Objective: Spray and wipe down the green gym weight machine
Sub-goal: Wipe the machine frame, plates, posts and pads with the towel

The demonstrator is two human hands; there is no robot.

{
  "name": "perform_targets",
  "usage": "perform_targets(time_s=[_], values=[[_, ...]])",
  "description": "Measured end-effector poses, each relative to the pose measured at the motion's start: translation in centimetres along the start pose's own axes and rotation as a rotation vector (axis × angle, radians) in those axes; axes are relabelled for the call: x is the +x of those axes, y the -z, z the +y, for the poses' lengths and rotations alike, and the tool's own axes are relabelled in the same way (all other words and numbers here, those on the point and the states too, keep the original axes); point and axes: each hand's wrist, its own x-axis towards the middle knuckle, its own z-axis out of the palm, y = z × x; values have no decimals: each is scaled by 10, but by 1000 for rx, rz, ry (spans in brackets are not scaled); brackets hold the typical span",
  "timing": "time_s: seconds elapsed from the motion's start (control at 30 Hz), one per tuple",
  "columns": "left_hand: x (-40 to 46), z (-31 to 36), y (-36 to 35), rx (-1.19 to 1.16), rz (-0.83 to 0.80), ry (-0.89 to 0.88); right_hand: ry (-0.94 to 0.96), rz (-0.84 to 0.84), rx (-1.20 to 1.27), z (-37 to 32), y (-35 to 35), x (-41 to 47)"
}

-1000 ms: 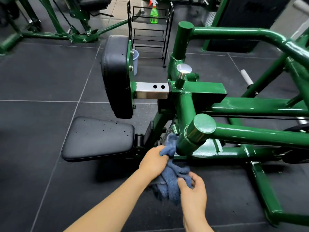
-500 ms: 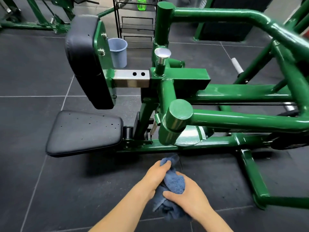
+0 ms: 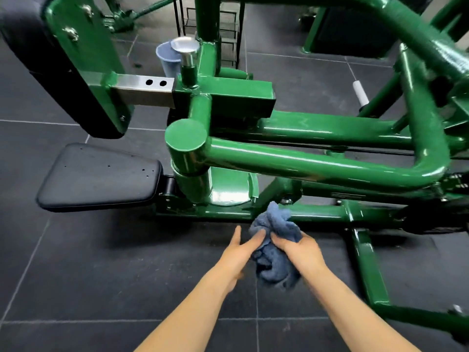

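The green weight machine (image 3: 317, 161) fills the upper and right part of the view, with a black seat pad (image 3: 101, 176) at the left and a black chest pad (image 3: 45, 64) above it. A crumpled blue cloth (image 3: 275, 250) hangs just in front of the machine's low base bar (image 3: 317, 214). My right hand (image 3: 300, 250) grips the cloth from the right. My left hand (image 3: 242, 252) lies against the cloth's left side with straight fingers. No spray bottle shows.
A light blue bucket (image 3: 166, 58) stands on the dark tiled floor behind the machine, beside a black wire rack (image 3: 228, 29). A green floor leg (image 3: 370, 270) runs toward me at the right. More green equipment stands at the back.
The view has moved closer and to the right along the machine. My left hand has loosened from gripping the cloth to flat fingers, and my right hand now holds the bunched cloth.
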Motion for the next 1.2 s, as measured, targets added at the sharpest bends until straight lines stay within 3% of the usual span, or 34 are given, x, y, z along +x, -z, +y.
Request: perform_targets(time_s=[0.1,0.17,0.33,0.43,0.53,0.67,0.73,0.97,1.07,1.2], values=[[17,-5,-15,-218,-68,-64,-86,-127,109,15,8,15],[28,-9,-20,-174,-20,-89,-89,-136,66,29,13,25],[53,-14,-25,-87,173,-129,115,-10,-16,56,7,33],[72,-15,-21,-6,257,-184,322,-83,-257,66,-6,37],[81,-15,-18,-101,116,-120,408,-96,-557,68,-13,49],[91,-13,-25,-196,-86,-55,389,105,-610,80,0,70],[99,-8,-31,-91,-142,-17,425,240,-630,92,15,89],[178,-16,-54,-55,-24,-118,837,531,-824,112,43,204],[224,-28,-58,-34,-17,-279,1015,640,-778,130,27,251],[286,-45,-68,-30,-4,-526,1209,692,-437,170,15,313]])
